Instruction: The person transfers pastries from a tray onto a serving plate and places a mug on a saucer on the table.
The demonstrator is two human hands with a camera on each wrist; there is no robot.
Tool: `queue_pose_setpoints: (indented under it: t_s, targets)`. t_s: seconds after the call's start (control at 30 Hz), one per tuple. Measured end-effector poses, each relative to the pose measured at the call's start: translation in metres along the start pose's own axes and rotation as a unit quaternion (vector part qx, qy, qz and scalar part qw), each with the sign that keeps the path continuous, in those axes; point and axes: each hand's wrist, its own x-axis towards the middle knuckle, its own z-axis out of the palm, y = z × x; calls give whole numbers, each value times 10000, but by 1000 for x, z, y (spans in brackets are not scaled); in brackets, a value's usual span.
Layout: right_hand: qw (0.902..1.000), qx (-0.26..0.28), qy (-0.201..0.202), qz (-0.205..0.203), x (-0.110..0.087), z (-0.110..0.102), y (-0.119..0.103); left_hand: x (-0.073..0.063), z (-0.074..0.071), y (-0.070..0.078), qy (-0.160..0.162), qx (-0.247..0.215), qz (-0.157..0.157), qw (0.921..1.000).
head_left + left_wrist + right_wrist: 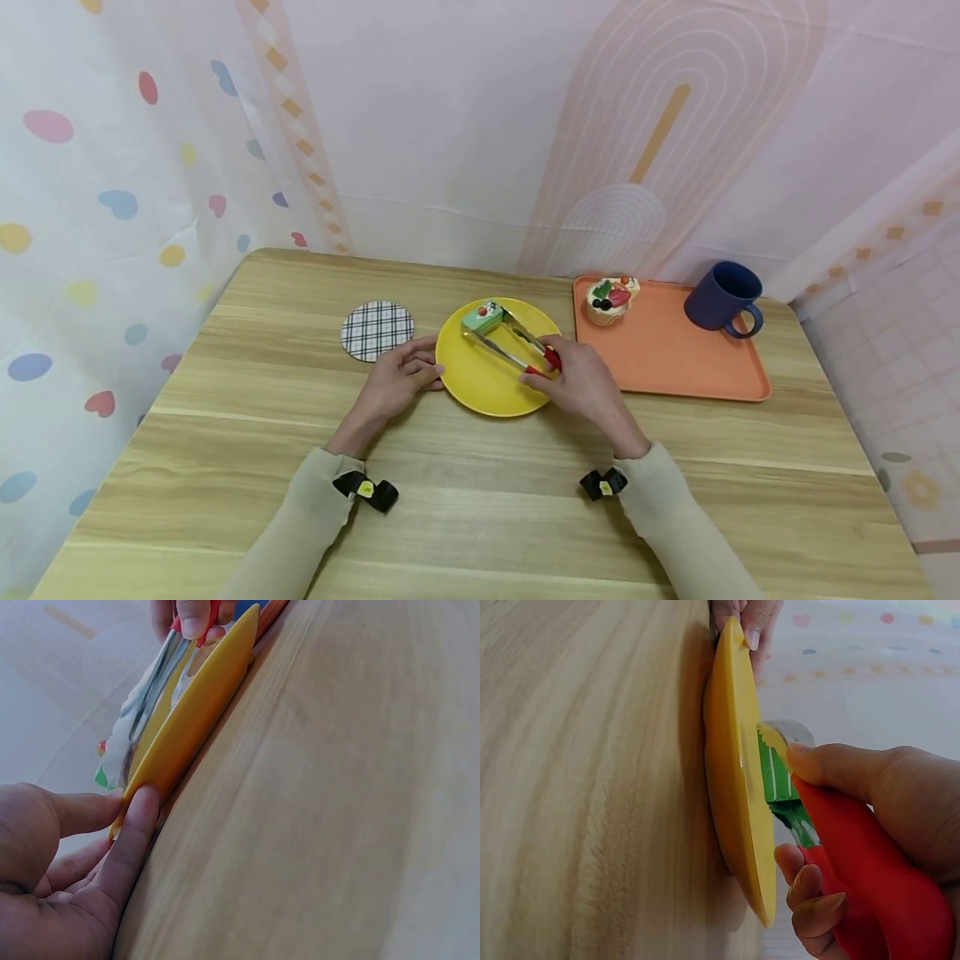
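My left hand (401, 377) pinches the left rim of a yellow plate (487, 387), thumb above and a finger beneath, as the left wrist view shows. In my right hand (581, 377) is a pair of metal tongs (498, 348) with red handles (862, 862), held over the plate's right side. The tong tips stand on either side of a small green cake slice (481, 320) with a red and white topping, at the plate's upper part. Whether the cake touches the plate, I cannot tell.
Right of the plate lies an orange tray (675, 367) bearing a fruit-topped cupcake (606, 307) and a dark blue mug (716, 298). A round checked coaster (372, 327) lies near the left hand on the wooden table (480, 517). Patterned curtains (435, 125) hang behind.
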Motion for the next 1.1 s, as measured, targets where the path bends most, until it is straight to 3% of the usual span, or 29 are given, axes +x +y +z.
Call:
queue_pose_setpoints:
  t_s: [1.1]
  targets:
    - [9998, -126, -82, 129, 4, 6, 0, 2, -1, -1, -20, -34, -29, 10000]
